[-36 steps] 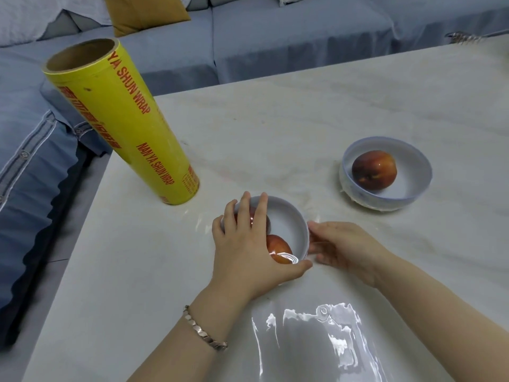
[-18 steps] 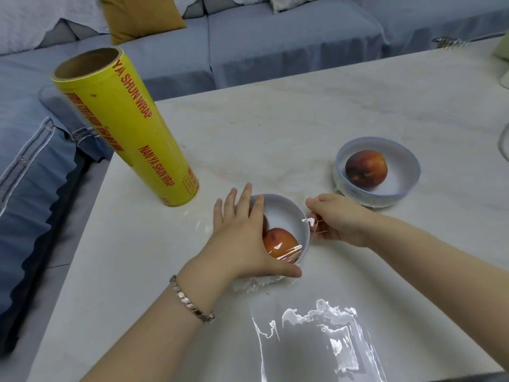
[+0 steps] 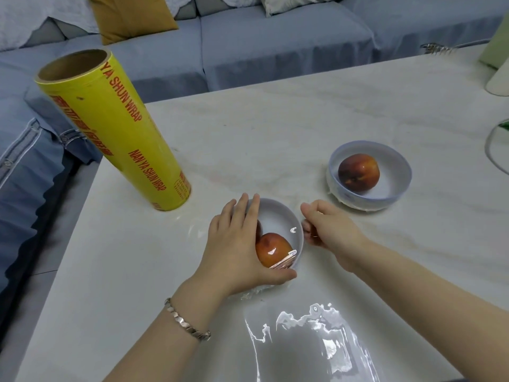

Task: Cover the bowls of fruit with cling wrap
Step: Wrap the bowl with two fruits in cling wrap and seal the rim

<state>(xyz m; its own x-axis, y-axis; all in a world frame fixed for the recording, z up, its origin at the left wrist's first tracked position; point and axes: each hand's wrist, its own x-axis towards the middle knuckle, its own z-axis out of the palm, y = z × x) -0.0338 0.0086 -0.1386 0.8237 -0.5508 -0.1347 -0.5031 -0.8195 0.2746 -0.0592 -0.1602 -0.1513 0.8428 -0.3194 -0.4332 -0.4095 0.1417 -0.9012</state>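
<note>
View from above of a pale marbled worktop (image 3: 275,128). Near the front edge stands a small white round bowl (image 3: 278,219) holding a red-orange fruit (image 3: 272,250), with clear cling film (image 3: 283,261) stretched across it and glinting over the fruit. The person's left hand (image 3: 237,249), with a silver link bracelet (image 3: 187,321) on the wrist, lies over the bowl's left side; its grip is loose, fingers straight across the rim and thumb stretched along the near wall. The right hand (image 3: 327,230) sits just beside the bowl's right rim, its grip closed, fingers curled and pinching the film's edge. A loose, shiny sheet of clear film (image 3: 316,334) lies flat on the worktop in front of the bowl. To the right and further back, well apart, a second white bowl (image 3: 396,188) holds a darker red fruit (image 3: 358,172), with wrinkled film clinging under its rim. On the left a tall yellow roll of cling wrap with red lettering (image 3: 115,130) stands on end. Behind is a blue-grey sofa (image 3: 275,45) with a mustard cushion (image 3: 132,15)
</note>
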